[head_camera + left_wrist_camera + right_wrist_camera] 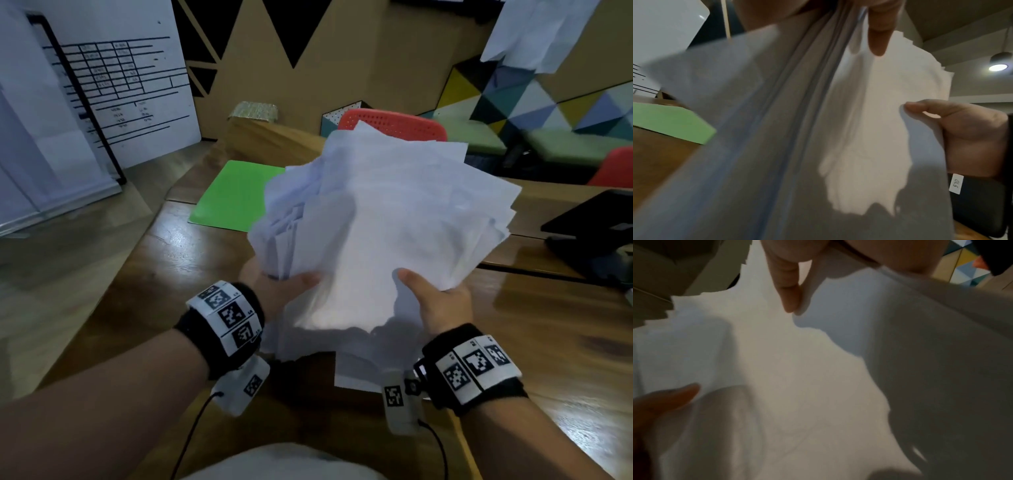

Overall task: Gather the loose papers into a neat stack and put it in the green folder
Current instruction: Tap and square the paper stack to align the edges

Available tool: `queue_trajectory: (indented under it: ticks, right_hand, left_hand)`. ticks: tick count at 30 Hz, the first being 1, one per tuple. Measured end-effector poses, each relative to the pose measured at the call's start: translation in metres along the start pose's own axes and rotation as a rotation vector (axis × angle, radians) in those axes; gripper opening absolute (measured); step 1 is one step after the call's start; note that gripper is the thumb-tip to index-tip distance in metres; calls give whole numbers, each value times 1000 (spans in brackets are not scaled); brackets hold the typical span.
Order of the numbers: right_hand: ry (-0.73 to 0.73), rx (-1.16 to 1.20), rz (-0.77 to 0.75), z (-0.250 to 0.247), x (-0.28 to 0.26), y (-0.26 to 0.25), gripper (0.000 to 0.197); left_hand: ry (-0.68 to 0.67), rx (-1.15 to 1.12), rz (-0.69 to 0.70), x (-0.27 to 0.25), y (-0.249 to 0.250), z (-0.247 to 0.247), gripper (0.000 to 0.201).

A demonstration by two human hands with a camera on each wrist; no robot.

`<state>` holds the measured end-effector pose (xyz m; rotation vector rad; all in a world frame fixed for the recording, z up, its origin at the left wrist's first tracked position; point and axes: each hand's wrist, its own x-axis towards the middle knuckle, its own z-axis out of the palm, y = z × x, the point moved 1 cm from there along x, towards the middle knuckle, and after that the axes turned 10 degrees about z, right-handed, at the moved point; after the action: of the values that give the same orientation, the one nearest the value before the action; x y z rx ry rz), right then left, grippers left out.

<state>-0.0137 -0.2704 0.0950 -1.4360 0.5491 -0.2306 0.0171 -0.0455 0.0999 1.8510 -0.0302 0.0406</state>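
A thick, uneven bundle of white papers [383,219] is lifted above the wooden table, its sheets fanned and askew. My left hand [284,287] grips its lower left side, thumb on top and fingers hidden underneath. My right hand [435,301] grips the lower right side the same way. The left wrist view shows the paper bundle [797,129] edge-on, with my right hand [970,136] pinching its far side. The papers [797,369] fill the right wrist view. The green folder [233,195] lies closed and flat on the table, beyond and left of the bundle.
The wooden table [191,260] runs forward. A black laptop [592,233] sits at the right edge. Red chairs [394,123] stand behind the table. A whiteboard [102,85] leans at the left, and a cardboard box [253,113] sits at the table's far end.
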Motion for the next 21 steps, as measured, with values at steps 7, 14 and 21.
queue_trajectory:
  ticks: [7, 14, 21]
  right_hand:
    - [-69, -56, 36, -5, 5, -7, 23]
    - [27, -152, 283, -31, 49, 18, 52]
    - [149, -1390, 606, -58, 61, 93, 82]
  left_hand:
    - [-15, 40, 32, 12, 7, 0, 56]
    - [147, 50, -28, 30, 8, -16, 13]
    - [239, -23, -128, 44, -7, -32, 33]
